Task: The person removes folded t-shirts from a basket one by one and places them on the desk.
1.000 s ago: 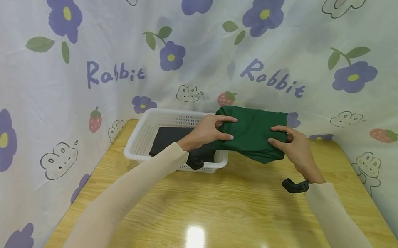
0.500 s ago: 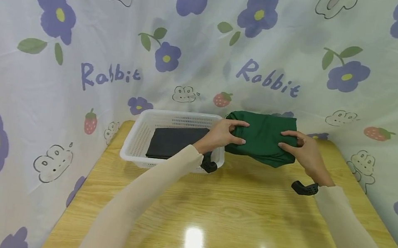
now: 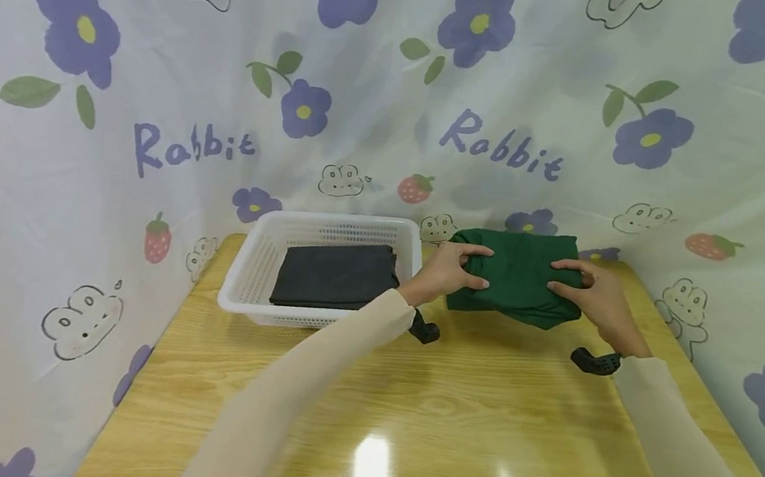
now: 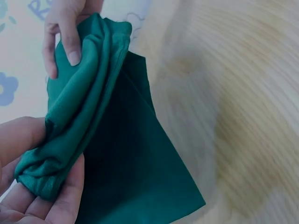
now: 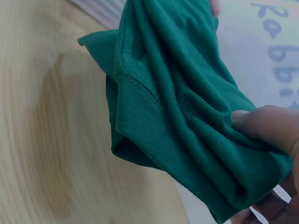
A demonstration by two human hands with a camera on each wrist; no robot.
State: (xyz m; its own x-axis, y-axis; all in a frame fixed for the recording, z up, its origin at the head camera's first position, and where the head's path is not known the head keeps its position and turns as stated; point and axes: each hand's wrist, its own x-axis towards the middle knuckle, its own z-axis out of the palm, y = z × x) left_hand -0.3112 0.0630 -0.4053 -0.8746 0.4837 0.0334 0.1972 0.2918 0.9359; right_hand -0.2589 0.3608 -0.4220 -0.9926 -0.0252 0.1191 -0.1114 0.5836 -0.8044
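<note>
A folded green garment (image 3: 518,277) with a ribbed edge is held up over the back right of the table, just right of the basket. My left hand (image 3: 449,271) grips its left end, thumb on the near face and fingers wrapped behind. At the other end my right hand (image 3: 593,294) pinches it the same way. In the left wrist view a loose layer of the green garment (image 4: 135,154) hangs below the bunched fold. The right wrist view shows its ribbed band (image 5: 140,112) and the right thumb (image 5: 266,123) pressing on the folds.
A white perforated plastic basket (image 3: 233,295) stands at the back left of the wooden table (image 3: 333,393). Folded black cloth (image 3: 334,274) lies inside it. A patterned curtain (image 3: 371,108) hangs close behind the table and along both sides.
Both hands have carried the green garment right and slightly down, away from the basket. More of the basket and the black cloth now shows. The head view has shifted slightly.
</note>
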